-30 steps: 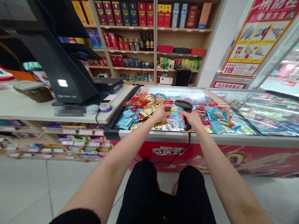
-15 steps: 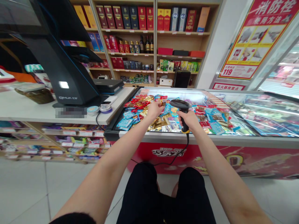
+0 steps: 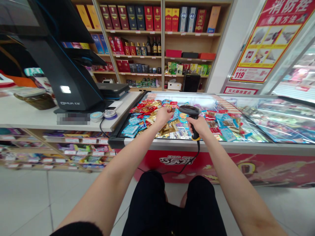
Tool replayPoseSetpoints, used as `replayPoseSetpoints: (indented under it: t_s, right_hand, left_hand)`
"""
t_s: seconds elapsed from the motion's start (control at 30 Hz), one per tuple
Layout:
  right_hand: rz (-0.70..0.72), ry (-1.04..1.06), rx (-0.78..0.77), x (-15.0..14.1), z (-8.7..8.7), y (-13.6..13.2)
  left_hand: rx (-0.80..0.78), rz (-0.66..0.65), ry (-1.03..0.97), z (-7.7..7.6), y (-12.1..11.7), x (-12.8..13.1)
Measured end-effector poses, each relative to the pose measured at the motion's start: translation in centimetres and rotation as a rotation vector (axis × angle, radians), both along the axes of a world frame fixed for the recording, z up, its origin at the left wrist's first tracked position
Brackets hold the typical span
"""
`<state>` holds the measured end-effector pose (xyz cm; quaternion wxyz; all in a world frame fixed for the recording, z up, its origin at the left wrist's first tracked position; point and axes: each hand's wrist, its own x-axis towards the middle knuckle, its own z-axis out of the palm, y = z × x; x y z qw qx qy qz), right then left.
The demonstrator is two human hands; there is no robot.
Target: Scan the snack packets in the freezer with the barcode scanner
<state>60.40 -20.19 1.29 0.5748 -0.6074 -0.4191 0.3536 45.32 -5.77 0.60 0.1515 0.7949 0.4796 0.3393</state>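
Raised higher, left hand (image 3: 163, 117) pinches small red snack packet (image 3: 173, 105) above the white-rimmed freezer (image 3: 187, 144); right hand (image 3: 199, 126) clenches black corded barcode scanner (image 3: 190, 111).

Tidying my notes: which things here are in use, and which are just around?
In use: left hand, pinching a small red snack packet; right hand, gripping a black handheld barcode scanner.
Just around: red-fronted chest freezer of snack packets; black checkout terminal; wooden shelves of boxed liquor.
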Motion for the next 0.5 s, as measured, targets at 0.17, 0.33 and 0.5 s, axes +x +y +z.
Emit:
replayPoseSetpoints:
  t_s: [0.17, 0.33, 0.5]
  right_hand:
    - [0.000, 0.010, -0.019, 0.4, -0.2, 0.0]
    - [-0.024, 0.032, -0.015, 1.0, -0.6, 0.0]
    - [-0.019, 0.044, -0.023, 2.1, -0.9, 0.1]
  left_hand:
    - [0.003, -0.003, 0.029, -0.2, 0.1, 0.6]
    - [0.003, -0.012, 0.054, -0.3, 0.3, 1.4]
    - [0.004, -0.037, 0.068, -0.5, 0.2, 2.4]
